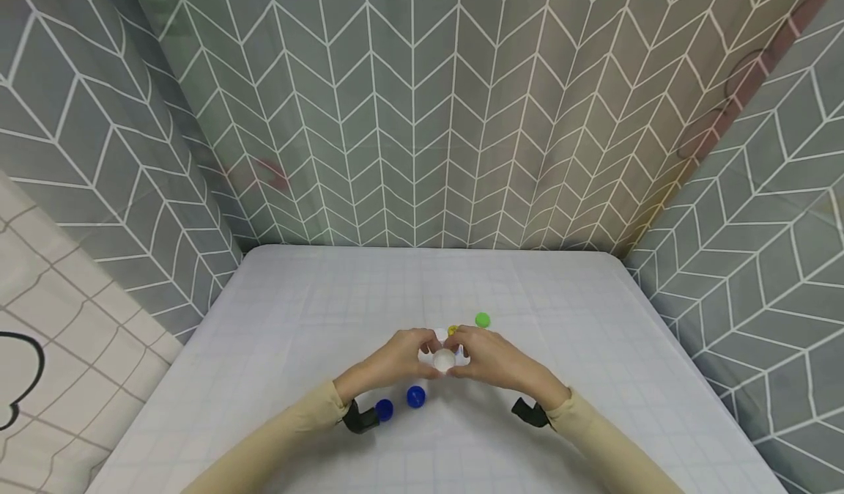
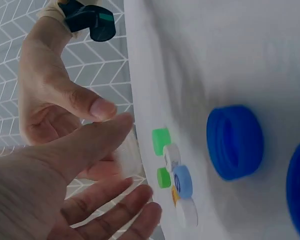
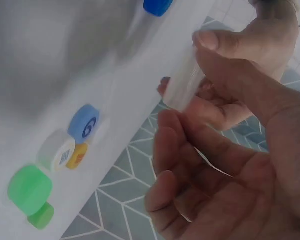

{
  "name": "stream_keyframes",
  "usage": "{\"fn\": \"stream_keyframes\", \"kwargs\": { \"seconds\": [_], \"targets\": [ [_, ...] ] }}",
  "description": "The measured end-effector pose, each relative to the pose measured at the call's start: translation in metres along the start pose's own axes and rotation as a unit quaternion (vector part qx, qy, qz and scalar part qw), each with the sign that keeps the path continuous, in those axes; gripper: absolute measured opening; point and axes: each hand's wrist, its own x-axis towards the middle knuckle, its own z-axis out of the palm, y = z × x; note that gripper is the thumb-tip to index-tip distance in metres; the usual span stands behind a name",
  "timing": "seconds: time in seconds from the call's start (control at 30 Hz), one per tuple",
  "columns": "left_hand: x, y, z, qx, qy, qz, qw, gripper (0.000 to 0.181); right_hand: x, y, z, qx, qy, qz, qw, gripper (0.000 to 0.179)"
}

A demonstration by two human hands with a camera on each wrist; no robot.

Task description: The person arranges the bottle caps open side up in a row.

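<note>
Between my two hands, over the table, is a whitish bottle cap (image 1: 445, 360) with a ribbed side, its round face turned up toward the head view. My left hand (image 1: 405, 353) pinches it from the left with thumb and fingers. From the right, my right hand (image 1: 494, 355) grips it the same way. In the right wrist view the cap (image 3: 182, 85) looks pale and partly see-through, with fingertips covering some of its rim. The other fingers of both hands are loosely bent beside it.
Two dark blue caps (image 1: 416, 396) lie nearer, by the left wrist. Beyond the hands sit a green cap (image 3: 30, 190), a smaller green one (image 3: 41, 216), a printed white cap (image 3: 57, 151), a light blue cap (image 3: 84, 124), a yellow cap (image 3: 77, 156) and another white cap (image 2: 187, 212).
</note>
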Motion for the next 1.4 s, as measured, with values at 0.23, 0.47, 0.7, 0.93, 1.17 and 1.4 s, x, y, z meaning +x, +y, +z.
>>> {"fn": "stream_keyframes", "kwargs": {
  "seconds": [0.23, 0.47, 0.7, 0.93, 1.17, 1.4],
  "targets": [
    [-0.005, 0.001, 0.017, 0.087, -0.049, -0.008, 0.995, 0.036, -0.003, -0.004, 0.011, -0.022, -0.072, 0.008, 0.9972, 0.034],
    [-0.011, 0.001, 0.03, 0.077, -0.079, -0.029, 0.9935, 0.04, -0.006, -0.005, 0.024, -0.03, -0.108, 0.004, 0.9936, 0.036],
    [-0.015, 0.004, 0.033, 0.062, -0.087, -0.047, 0.9931, 0.04, -0.007, -0.005, 0.028, -0.024, -0.118, 0.005, 0.9927, 0.037],
    [-0.017, 0.003, 0.038, 0.061, -0.089, -0.046, 0.9931, 0.04, -0.009, -0.005, 0.03, -0.025, -0.134, 0.011, 0.9906, 0.036],
    [-0.017, 0.006, 0.038, 0.083, -0.086, -0.037, 0.9921, 0.04, -0.009, -0.005, 0.03, -0.029, -0.14, 0.011, 0.9897, 0.036],
    [-0.017, 0.005, 0.034, 0.065, -0.095, -0.032, 0.9928, 0.047, -0.01, -0.004, 0.026, -0.03, -0.139, 0.008, 0.9898, 0.042]
  ]
}}
